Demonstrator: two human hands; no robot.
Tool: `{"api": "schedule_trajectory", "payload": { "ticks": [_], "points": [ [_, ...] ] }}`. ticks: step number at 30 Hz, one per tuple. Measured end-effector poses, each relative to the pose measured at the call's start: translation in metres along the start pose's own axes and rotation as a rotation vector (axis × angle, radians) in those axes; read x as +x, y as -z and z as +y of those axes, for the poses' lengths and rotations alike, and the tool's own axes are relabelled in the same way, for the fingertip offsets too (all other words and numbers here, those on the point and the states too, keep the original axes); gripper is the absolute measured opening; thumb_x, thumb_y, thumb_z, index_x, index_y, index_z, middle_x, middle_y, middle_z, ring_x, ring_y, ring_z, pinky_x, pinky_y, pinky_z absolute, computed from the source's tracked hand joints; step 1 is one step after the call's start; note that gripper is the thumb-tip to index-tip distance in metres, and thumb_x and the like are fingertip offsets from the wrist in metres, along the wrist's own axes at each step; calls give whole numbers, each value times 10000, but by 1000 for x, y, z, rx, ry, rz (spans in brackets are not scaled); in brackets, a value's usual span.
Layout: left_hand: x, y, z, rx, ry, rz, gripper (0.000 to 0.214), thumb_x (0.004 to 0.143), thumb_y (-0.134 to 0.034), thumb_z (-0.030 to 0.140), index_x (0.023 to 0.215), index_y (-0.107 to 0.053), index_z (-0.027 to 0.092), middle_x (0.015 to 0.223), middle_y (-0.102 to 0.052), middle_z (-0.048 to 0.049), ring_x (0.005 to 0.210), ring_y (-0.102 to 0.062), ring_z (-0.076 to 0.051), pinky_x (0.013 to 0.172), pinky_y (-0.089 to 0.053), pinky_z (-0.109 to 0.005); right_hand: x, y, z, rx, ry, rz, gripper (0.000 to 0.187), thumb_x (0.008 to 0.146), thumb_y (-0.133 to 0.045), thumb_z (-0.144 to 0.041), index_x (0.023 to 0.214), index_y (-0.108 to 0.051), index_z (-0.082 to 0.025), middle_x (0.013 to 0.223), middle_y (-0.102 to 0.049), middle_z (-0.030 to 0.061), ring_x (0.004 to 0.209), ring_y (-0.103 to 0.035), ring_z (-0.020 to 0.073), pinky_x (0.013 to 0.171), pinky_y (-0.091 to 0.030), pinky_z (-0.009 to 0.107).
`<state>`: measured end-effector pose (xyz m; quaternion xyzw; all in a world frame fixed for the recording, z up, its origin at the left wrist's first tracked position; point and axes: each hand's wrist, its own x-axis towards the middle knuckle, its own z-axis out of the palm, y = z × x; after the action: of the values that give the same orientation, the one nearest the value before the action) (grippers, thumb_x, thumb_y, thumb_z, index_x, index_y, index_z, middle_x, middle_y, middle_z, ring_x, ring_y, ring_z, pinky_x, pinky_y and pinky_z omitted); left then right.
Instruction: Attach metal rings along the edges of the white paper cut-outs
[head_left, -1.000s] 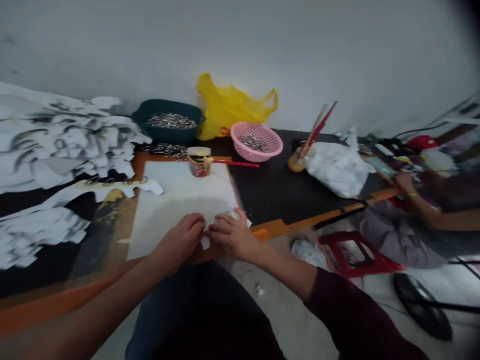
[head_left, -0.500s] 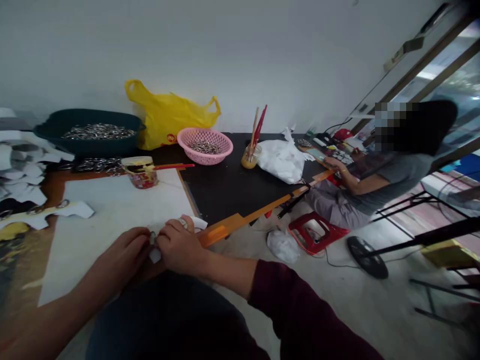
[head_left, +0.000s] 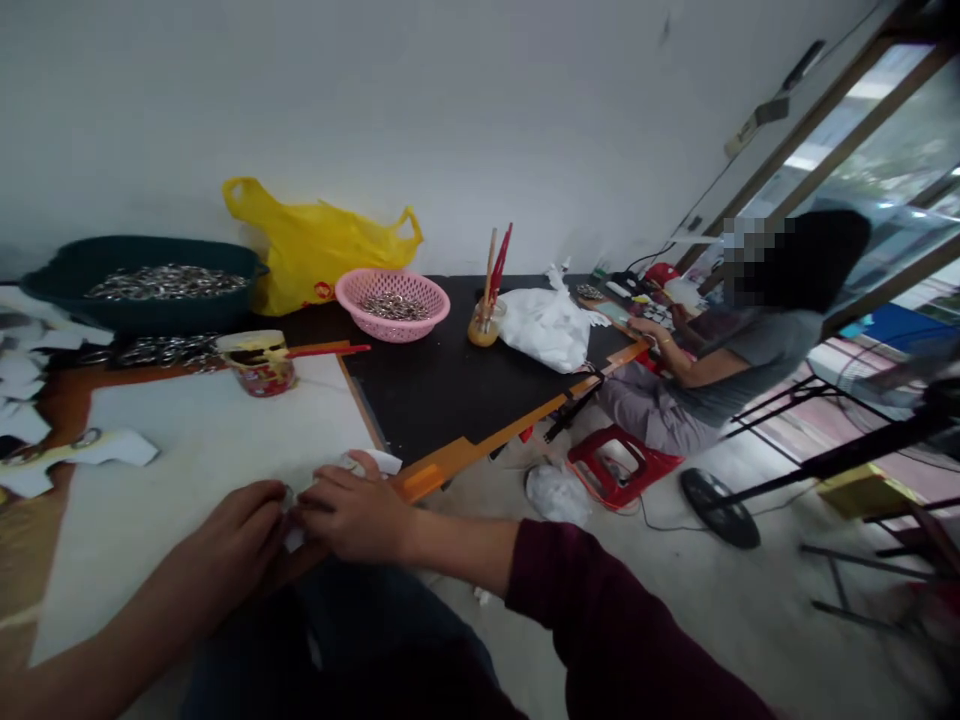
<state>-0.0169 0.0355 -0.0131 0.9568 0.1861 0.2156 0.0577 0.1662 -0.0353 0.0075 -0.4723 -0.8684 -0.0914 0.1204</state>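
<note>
At the table's near edge, my left hand (head_left: 238,535) and my right hand (head_left: 358,512) are close together, fingers bent and closed on one white strip (head_left: 385,462). The strip's end sticks out past my right hand; most of it is hidden under the fingers. Between the fingertips shows a small shiny metal ring (head_left: 288,498), partly covered. Under the hands lies a white sheet (head_left: 187,440). Farther left is a similar white cut piece (head_left: 124,447) with metal rings on it.
Behind the sheet stand a glue-smeared tub (head_left: 262,365) with a red-handled brush, a green basin (head_left: 142,315) and a pink basket (head_left: 394,325) of metal pieces. A yellow bag (head_left: 315,245), a brush jar (head_left: 484,328) and a white bag (head_left: 551,330) stand farther along. A co-worker (head_left: 750,370) sits right.
The view has shifted a little, so the table things appear farther left and slightly lower. Both hands still grip the white strip near the table edge, fingers slightly moved.
</note>
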Motion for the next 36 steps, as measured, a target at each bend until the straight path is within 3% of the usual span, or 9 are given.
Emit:
{"api": "schedule_trajectory", "payload": {
  "ticks": [5,10,14,17,20,24,26,32,36],
  "points": [
    [-2,20,32,150,104,-76,149,790,-430,100,820,-573,130,977,-542,-116,996,-479,-234,852,-459,-392,-7,1,-11,105,-99,22,202,846,-488,-262,1026,-572,-222,1163,-543,45,1195,-322,236,969,-233,471],
    [-13,22,36,193,277,-9,168,813,-485,233,882,-583,114,1137,-475,-149,1125,-386,-283,948,-374,-455,-8,-5,-14,363,-183,69,282,789,-549,-217,1066,-597,-237,1222,-509,57,1235,-271,268,987,-230,481],
    [-20,22,38,151,316,-19,234,796,-520,254,983,-569,122,1132,-490,-132,1132,-376,-288,982,-333,-462,-5,4,-5,640,-281,53,188,827,-490,-216,910,-653,-260,1119,-587,32,1210,-353,239,983,-274,471],
    [-19,21,36,133,288,-39,259,792,-529,271,1008,-564,132,1117,-514,-110,1142,-372,-288,1014,-286,-475,1,11,14,815,-483,280,209,864,-420,-236,916,-623,-232,1024,-618,52,1096,-490,199,938,-362,416],
    [-18,19,35,140,273,-45,274,787,-537,286,1006,-567,123,1131,-509,-116,1158,-358,-295,1029,-259,-482,10,16,28,699,-580,447,194,841,-450,-260,973,-589,-229,1059,-592,60,1104,-479,204,949,-338,413],
    [-20,19,37,128,316,-6,273,767,-562,306,977,-585,133,1140,-476,-130,1157,-349,-311,1017,-268,-499,25,11,16,441,-457,51,233,759,-571,-295,985,-597,-245,1126,-554,56,1130,-411,246,944,-251,441],
    [-20,20,40,108,372,13,285,759,-571,317,988,-587,149,1137,-465,-128,1150,-349,-314,1008,-275,-510,32,3,3,405,-454,-34,278,729,-603,-299,999,-585,-233,1136,-527,71,1106,-405,247,919,-252,422],
    [-16,23,49,33,502,113,227,742,-590,276,942,-592,168,1145,-441,-129,1138,-360,-310,983,-295,-530,43,-2,-8,538,-498,-84,178,688,-586,-158,855,-539,-198,873,-585,23,921,-480,197,853,-271,367],
    [-29,29,63,26,603,488,196,719,-607,172,909,-559,172,1110,-436,-121,1096,-411,-265,933,-366,-465,44,11,4,840,-593,-59,110,704,-560,-148,775,-498,-205,738,-582,-28,756,-524,145,764,-336,307]
  ]
}}
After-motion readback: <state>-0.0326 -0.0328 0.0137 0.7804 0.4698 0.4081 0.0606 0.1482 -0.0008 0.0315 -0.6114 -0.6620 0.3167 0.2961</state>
